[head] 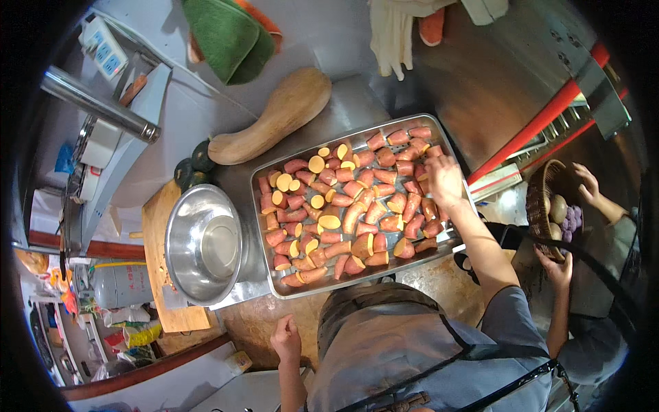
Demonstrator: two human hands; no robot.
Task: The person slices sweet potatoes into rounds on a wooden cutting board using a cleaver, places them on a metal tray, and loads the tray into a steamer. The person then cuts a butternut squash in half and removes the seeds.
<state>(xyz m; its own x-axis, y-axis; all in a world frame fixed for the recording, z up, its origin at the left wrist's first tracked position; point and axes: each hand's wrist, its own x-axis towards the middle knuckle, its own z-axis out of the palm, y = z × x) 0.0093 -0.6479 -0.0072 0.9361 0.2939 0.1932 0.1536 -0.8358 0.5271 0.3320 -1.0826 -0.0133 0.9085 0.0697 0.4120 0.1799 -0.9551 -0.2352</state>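
A rectangular steel tray [259, 226] holds many cut chunks of red-skinned sweet potato [355, 213]. Several chunks turn their yellow cut faces upward, mostly at the left. My right hand [444, 177] reaches over the tray's right end, its fingers down among the chunks there; whether they grip one is hidden. By my body, off the tray's front edge, my left hand [286, 337] hangs with curled fingers and nothing visible in it. Just left of the tray stands a steel bowl [203, 244] with nothing seen inside.
Behind the tray lies a long tan squash [273, 118], beside dark green squashes [193, 165]. The bowl overlaps a wooden board [154, 221]. Cloth mitts [229, 41] and gloves [391, 36] hang above. At right, another person's hands [558, 268] hold a wicker basket [538, 206] of produce.
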